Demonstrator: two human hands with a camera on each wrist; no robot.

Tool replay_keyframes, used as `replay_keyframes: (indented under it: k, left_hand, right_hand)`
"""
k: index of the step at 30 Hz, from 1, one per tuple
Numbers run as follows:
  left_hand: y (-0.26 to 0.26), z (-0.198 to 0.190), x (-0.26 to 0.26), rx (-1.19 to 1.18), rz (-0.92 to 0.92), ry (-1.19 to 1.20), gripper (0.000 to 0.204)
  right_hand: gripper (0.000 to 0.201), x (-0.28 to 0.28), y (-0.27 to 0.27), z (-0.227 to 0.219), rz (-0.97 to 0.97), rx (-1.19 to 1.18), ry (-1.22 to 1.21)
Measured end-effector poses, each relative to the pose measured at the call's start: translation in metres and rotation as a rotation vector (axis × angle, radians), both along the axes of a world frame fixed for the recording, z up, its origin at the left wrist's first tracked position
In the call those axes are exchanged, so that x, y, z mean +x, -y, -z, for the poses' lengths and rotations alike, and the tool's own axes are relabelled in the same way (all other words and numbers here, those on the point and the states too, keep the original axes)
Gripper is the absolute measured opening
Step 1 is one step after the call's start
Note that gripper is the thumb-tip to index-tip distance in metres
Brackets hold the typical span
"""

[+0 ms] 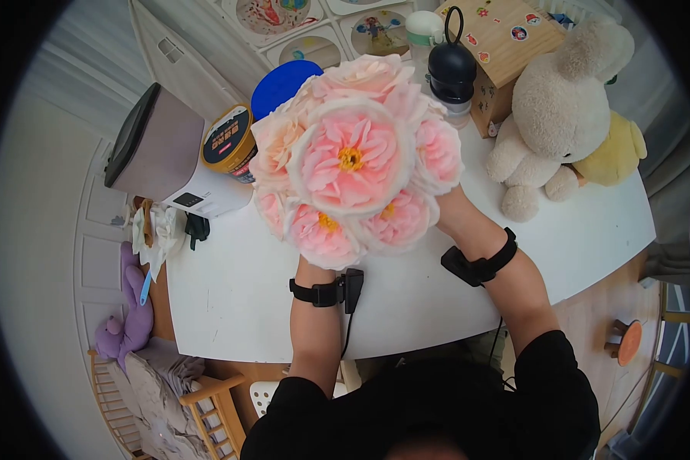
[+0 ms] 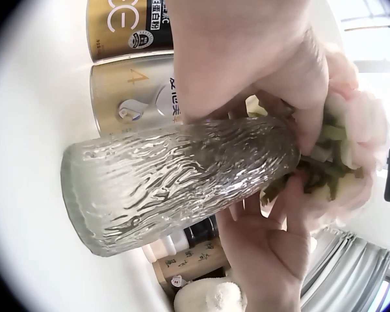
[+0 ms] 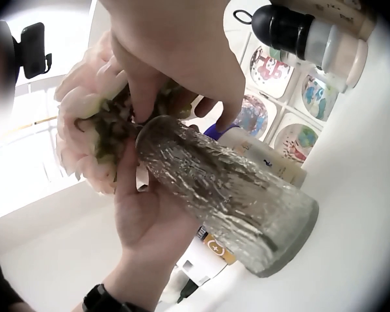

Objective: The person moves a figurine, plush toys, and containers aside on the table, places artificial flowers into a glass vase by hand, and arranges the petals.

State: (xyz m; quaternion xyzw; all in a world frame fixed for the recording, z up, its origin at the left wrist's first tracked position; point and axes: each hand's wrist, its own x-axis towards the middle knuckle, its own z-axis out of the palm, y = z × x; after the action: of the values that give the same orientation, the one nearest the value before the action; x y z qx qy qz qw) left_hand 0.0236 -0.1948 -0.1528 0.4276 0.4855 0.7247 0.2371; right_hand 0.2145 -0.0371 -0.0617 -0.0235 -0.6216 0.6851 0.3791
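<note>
A bouquet of pale pink roses with yellow centres (image 1: 353, 153) fills the middle of the head view and hides both hands there. Both wrist views show a clear, ribbed glass vase (image 2: 175, 179) below the blooms, its base at the white table (image 1: 238, 307). My left hand (image 2: 247, 58) is at the vase's mouth, thumb against the green stems, fingers curving behind. From the other side my right hand (image 3: 175, 45) holds the stems too, its thumb right at the rim. The stem ends inside the vase are hidden by the textured glass.
A yellow-lidded tub (image 1: 228, 138) and a grey-white appliance (image 1: 157, 146) stand at the left. Behind are a blue round lid (image 1: 284, 86) and a black-topped bottle (image 1: 451, 73). A plush bunny (image 1: 561, 100) sits at the right, beside a wooden box (image 1: 506, 38).
</note>
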Motion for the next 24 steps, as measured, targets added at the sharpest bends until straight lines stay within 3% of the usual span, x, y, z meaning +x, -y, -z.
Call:
replay_keyframes:
  k: [1, 4, 6, 8, 10, 13, 16, 19, 22, 23, 24]
  left_hand:
    - [0.028, 0.007, 0.022, -0.009, -0.009, -0.039, 0.050]
    - [0.020, 0.004, 0.016, -0.036, -0.042, -0.159, 0.050]
    - [0.025, 0.005, 0.019, -0.051, -0.067, -0.238, 0.050]
    - [-0.030, -0.005, -0.007, -0.064, -0.096, -0.311, 0.050]
    - [0.003, 0.010, 0.030, -0.077, -0.125, -0.382, 0.050]
    - [-0.004, 0.011, 0.035, -0.089, -0.175, -0.481, 0.049]
    - [-0.019, 0.008, 0.022, -0.099, -0.229, -0.580, 0.049]
    - [-0.012, 0.010, 0.025, -0.108, -0.291, -0.682, 0.049]
    - [-0.025, 0.013, 0.032, -0.103, -0.375, -0.768, 0.049]
    - [-0.028, -0.040, 0.054, -0.131, -0.375, -0.941, 0.049]
    - [-0.030, -0.070, 0.070, -0.129, -0.381, -0.744, 0.052]
  right_hand:
    - [0.033, -0.003, 0.000, 0.005, 0.064, 0.104, -0.048]
    - [0.032, 0.002, 0.006, -0.014, 0.100, 0.100, -0.036]
    - [0.034, -0.012, 0.003, 0.009, 0.098, -0.028, -0.068]
    - [0.037, -0.013, 0.002, 0.011, 0.080, -0.064, -0.057]
    - [0.040, -0.001, 0.003, -0.005, 0.052, -0.008, -0.008]
    - [0.044, -0.003, -0.003, -0.003, -0.174, -0.382, 0.060]
    - [0.045, 0.005, -0.001, -0.039, -0.186, -0.714, 0.247]
    - [0.051, -0.004, -0.016, -0.008, -0.293, -0.667, 0.095]
    - [0.055, 0.000, -0.019, 0.002, -0.225, -0.430, 0.214]
    - [0.056, 0.003, -0.018, 0.004, -0.203, -0.346, 0.252]
    - [0.057, 0.006, -0.017, 0.004, -0.181, -0.262, 0.287]
